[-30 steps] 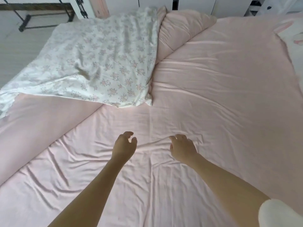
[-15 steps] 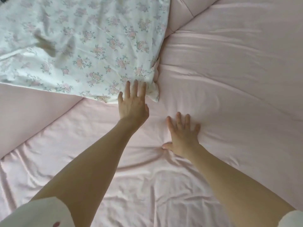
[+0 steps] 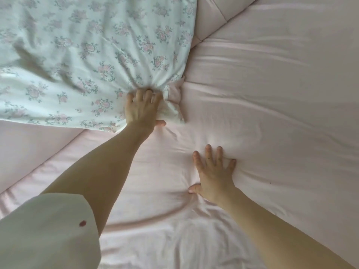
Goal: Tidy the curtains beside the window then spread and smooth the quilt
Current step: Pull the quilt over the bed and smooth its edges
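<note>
Your quilt (image 3: 81, 61) lies with its floral side folded back across the upper left of the bed, the pink side (image 3: 272, 94) spread over the rest. Your left hand (image 3: 140, 110) has its fingers (image 3: 148, 94) curled into the folded-back corner, bunching the floral cloth into gathers, with the thumb tucked under the edge. To unfold it well, lift that corner clear before you carry it across, so the fold opens instead of dragging new creases. Your right hand (image 3: 214, 175) lies flat, fingers spread, palm pressed on the pink side among soft wrinkles. Keep it planted as an anchor, I'd judge, so the lower layer doesn't slide.
</note>
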Action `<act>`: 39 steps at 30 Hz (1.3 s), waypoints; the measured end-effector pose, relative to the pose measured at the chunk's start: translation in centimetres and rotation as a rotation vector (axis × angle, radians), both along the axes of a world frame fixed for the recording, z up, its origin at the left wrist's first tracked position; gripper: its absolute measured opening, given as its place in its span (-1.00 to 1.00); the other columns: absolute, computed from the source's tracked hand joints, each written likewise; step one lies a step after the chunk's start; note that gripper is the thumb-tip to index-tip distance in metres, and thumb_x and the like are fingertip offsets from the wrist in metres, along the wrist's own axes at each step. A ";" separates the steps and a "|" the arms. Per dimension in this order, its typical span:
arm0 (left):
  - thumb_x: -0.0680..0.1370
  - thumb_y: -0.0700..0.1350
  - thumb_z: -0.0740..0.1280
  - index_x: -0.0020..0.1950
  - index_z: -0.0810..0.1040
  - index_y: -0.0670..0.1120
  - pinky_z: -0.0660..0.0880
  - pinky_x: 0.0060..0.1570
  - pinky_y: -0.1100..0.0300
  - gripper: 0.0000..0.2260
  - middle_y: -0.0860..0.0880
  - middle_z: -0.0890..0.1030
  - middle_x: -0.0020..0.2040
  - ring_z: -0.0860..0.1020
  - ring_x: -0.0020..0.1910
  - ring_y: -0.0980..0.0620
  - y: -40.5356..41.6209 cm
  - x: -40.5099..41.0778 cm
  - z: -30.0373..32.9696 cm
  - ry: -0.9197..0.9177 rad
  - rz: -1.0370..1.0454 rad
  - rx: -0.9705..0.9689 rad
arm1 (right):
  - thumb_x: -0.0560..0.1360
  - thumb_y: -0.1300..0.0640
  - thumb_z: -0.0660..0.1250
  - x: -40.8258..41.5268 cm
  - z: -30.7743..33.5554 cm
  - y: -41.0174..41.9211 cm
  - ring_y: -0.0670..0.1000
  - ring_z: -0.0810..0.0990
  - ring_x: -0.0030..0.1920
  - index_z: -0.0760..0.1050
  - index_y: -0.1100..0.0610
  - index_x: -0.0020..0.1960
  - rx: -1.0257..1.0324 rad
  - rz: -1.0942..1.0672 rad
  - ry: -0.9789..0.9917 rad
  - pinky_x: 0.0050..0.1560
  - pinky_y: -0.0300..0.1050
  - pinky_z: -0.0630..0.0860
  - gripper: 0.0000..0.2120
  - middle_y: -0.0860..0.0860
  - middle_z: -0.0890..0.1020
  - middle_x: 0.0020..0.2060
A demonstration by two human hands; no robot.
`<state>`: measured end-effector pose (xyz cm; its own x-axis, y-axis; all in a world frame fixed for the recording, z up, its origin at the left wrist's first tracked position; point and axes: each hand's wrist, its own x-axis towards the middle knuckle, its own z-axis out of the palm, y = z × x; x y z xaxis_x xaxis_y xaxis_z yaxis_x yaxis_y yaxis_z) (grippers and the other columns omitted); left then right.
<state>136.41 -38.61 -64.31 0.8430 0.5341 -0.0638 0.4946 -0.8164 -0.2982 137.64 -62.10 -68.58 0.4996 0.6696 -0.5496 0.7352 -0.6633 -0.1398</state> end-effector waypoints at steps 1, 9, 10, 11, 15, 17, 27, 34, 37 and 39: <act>0.37 0.19 0.42 0.42 0.17 0.00 0.21 0.28 -0.02 -0.27 -0.05 0.36 0.32 0.26 0.32 -0.10 0.5 -0.3 0.3 0.011 -0.047 0.069 | 0.33 -0.33 0.29 0.0 0.0 0.0 0.32 -0.34 0.45 -0.26 -0.02 0.49 -0.002 0.002 0.003 0.27 0.54 -0.10 0.01 0.15 -0.29 0.49; 0.32 -0.34 0.35 -0.19 0.60 -0.13 0.50 -0.31 0.16 -0.85 -0.05 0.61 -0.31 0.58 -0.30 -0.07 1.2 -1.6 2.5 -0.184 -0.235 0.280 | 0.33 -0.35 0.28 0.2 -0.3 0.0 0.32 -0.33 0.45 -0.27 -0.02 0.49 -0.018 0.014 -0.011 0.27 0.55 -0.09 0.01 0.15 -0.29 0.49; 0.30 -0.37 0.36 -0.21 0.61 -0.15 0.49 -0.38 0.16 -0.84 -0.08 0.61 -0.35 0.58 -0.34 -0.10 0.8 -1.5 2.8 -0.244 -0.235 0.196 | 0.33 -0.35 0.27 0.3 -0.3 0.0 0.32 -0.33 0.45 -0.27 -0.02 0.49 -0.020 0.015 -0.008 0.27 0.55 -0.09 0.01 0.15 -0.29 0.49; 0.29 -0.40 0.35 -0.16 0.62 -0.19 0.49 -0.38 0.11 -0.80 -0.13 0.61 -0.34 0.59 -0.32 -0.15 0.1 -1.7 2.9 -0.277 -0.212 0.091 | 0.33 -0.36 0.27 0.3 -0.2 0.1 0.32 -0.33 0.45 -0.27 -0.03 0.49 -0.030 0.011 0.004 0.27 0.54 -0.10 0.00 0.15 -0.29 0.49; 0.33 -0.45 0.22 0.09 0.59 -0.25 0.46 -0.21 -0.02 -0.62 -0.24 0.62 -0.18 0.55 -0.15 -0.27 -2.9 -3.4 3.6 -0.453 -0.099 -0.201 | 0.36 -0.31 0.29 1.0 0.5 0.8 0.28 -0.35 0.46 -0.24 -0.07 0.49 -0.060 -0.039 0.113 0.29 0.52 -0.12 -0.05 0.11 -0.30 0.49; 0.27 -0.47 0.19 0.06 0.58 -0.27 0.41 -0.22 0.02 -0.59 -0.24 0.62 -0.17 0.53 -0.16 -0.26 -3.8 -4.4 5.1 -0.530 -0.080 -0.274 | 0.44 -0.17 0.27 1.7 2.0 1.1 0.23 -0.28 0.49 -0.11 -0.08 0.50 -0.052 -0.085 0.212 0.33 0.47 -0.10 -0.21 0.07 -0.20 0.52; 0.18 -0.48 0.13 -0.18 0.56 -0.29 0.24 -0.34 0.16 -0.67 -0.20 0.54 -0.35 0.48 -0.32 -0.22 -8.2 -10.8 13.8 -0.654 -0.066 -0.423 | 0.48 -0.21 0.23 0.4 14.9 3.6 0.05 0.57 0.00 0.47 0.10 0.15 0.749 -1.147 1.123 0.08 0.03 0.51 -0.56 -0.02 0.64 -0.08; 0.17 -0.46 0.17 -0.15 0.63 -0.25 0.34 -0.43 0.20 -0.64 -0.14 0.56 -0.39 0.49 -0.38 -0.17 -13.3 -19.3 19.6 -0.607 -0.182 -0.548 | 0.47 0.24 0.22 -6.9 22.6 5.6 0.16 0.59 -0.02 0.43 0.24 0.10 0.629 -1.204 0.890 -0.06 -0.02 0.50 -0.78 0.16 0.57 -0.06; 0.29 -0.47 0.19 0.22 0.55 -0.17 0.47 -0.13 0.10 -0.46 -0.16 0.63 -0.01 0.54 -0.03 -0.21 -15.0 -20.9 21.1 -0.476 -0.204 -0.675 | 0.48 0.32 0.16 -8.8 23.7 2.7 0.14 0.57 -0.10 0.42 0.24 0.17 0.723 -1.269 0.856 -0.09 -0.03 0.52 -0.72 0.16 0.57 -0.10; 0.36 -0.44 0.20 0.41 0.36 -0.13 0.31 0.30 0.21 -0.38 -0.07 0.41 0.38 0.35 0.36 -0.05 -16.5 -22.3 21.9 -0.329 -0.238 -0.888 | 0.48 0.31 0.14 -9.5 25.0 0.4 0.19 0.59 -0.03 0.41 0.24 0.23 0.785 -1.273 0.803 0.03 0.07 0.56 -0.67 0.20 0.59 -0.02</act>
<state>114.15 -55.06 -42.42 0.9703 0.2189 -0.1033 0.2365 -0.7667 0.5968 128.11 -61.69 -43.55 0.6774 0.3071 -0.6684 -0.5834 -0.3291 -0.7425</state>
